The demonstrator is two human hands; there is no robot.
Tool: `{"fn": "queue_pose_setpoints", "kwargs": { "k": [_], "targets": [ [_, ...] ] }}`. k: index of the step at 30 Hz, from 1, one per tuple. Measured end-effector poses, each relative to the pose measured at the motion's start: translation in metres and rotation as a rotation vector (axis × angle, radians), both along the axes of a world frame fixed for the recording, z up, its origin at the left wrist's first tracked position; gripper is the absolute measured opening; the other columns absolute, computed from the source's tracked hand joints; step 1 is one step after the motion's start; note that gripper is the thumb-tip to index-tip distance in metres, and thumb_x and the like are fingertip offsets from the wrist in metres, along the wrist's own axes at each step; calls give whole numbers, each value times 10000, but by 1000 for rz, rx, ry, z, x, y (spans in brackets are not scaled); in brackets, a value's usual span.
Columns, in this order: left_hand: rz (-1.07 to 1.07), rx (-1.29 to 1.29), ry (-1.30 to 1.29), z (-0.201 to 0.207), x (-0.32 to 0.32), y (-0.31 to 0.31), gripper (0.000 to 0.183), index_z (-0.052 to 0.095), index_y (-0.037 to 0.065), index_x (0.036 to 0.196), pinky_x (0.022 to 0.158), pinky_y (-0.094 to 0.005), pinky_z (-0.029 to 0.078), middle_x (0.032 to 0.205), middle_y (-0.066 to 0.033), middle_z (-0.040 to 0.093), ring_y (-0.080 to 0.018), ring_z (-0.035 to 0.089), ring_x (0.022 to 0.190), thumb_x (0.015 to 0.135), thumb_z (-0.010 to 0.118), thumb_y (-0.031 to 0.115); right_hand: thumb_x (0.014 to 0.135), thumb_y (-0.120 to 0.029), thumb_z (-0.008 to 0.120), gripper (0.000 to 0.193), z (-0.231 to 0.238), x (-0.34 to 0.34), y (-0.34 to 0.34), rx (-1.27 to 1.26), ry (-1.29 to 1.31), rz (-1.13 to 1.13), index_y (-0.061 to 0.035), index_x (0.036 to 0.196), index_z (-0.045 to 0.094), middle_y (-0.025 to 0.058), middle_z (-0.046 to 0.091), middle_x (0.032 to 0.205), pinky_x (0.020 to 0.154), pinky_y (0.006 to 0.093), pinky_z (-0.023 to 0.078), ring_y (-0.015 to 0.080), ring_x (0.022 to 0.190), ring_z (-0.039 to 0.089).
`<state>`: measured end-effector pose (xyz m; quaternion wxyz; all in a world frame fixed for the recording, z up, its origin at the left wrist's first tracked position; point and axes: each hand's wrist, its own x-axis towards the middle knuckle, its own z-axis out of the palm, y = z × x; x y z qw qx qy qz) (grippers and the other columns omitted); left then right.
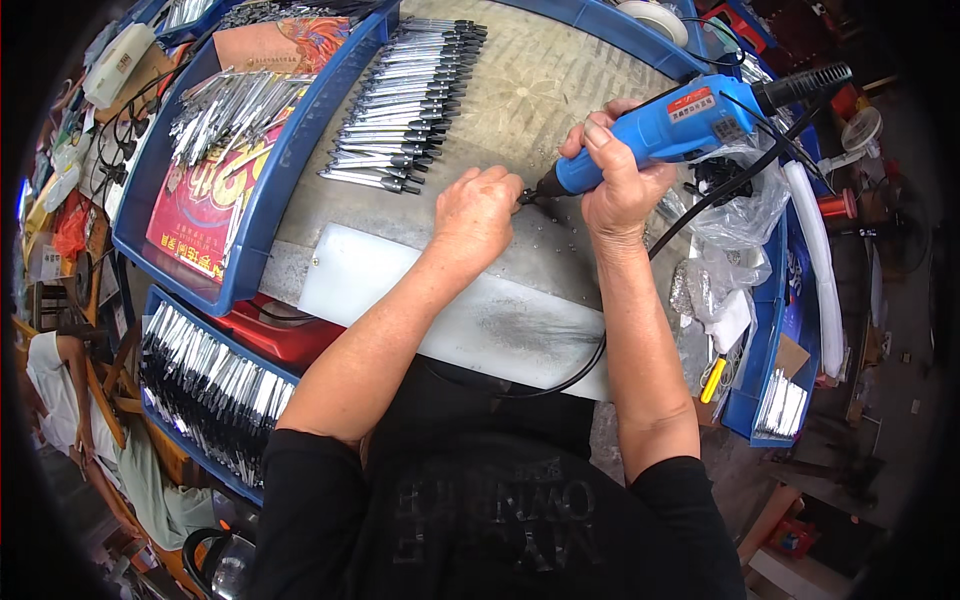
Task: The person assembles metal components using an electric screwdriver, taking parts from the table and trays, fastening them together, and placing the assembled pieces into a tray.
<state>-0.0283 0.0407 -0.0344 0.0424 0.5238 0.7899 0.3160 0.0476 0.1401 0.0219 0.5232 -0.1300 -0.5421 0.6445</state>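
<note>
My right hand [625, 185] is wrapped round a blue electric screwdriver [650, 130], whose black nose points left. Its tip meets the fingers of my left hand [475, 215], which are closed at the nose. Whatever the left fingers pinch is hidden behind them. Up and left of that hand, a column of silver-and-black pens [405, 110] lies side by side on the worn bench top [540, 90]. Tiny bright bits are scattered on the bench near the screwdriver. A black cable [705, 200] passes by my right wrist.
At left, a blue tray [272, 215] holds loose silver pen-like pieces, and a lower tray [255, 492] is packed with pens. A whitish board [365, 270] lies along the bench's near edge. Clear plastic bags [735, 235] and a yellow-handled tool [713, 381] are at right. Another person [65, 400] is at far left.
</note>
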Motion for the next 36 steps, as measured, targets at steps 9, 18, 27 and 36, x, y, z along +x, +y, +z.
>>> {"fn": "queue_pose_setpoints", "kwargs": {
  "k": [9,18,27,36],
  "targets": [
    [0,1,1,-2,0,0,85,562,57,729,668,-399,444,760,-70,550,-273,545,780,696,629,97,662,-19,642,320,1,-2,-3,42,-46,48,35,942,495,63,553,752,536,260,474,128,611,549],
    [3,9,-16,-2,0,2,42,566,58,703,660,-408,441,743,-71,544,-276,541,771,698,599,83,691,3,600,193,-5,-19,-4,291,-227,-51,19,861,509,69,532,675,482,270,431,150,516,530],
    [-14,25,34,-5,0,0,46,571,64,751,656,-400,448,753,-73,543,-273,536,761,709,580,78,656,-27,632,293,-2,-12,-5,214,-219,37,23,909,493,75,531,727,516,270,460,152,578,541],
    [-111,29,70,-3,-3,-3,90,544,45,749,666,-397,441,753,-87,539,-281,534,774,722,608,103,662,-12,623,347,28,26,-14,38,79,-82,35,966,461,83,514,759,525,287,476,153,608,538]
  ]
}}
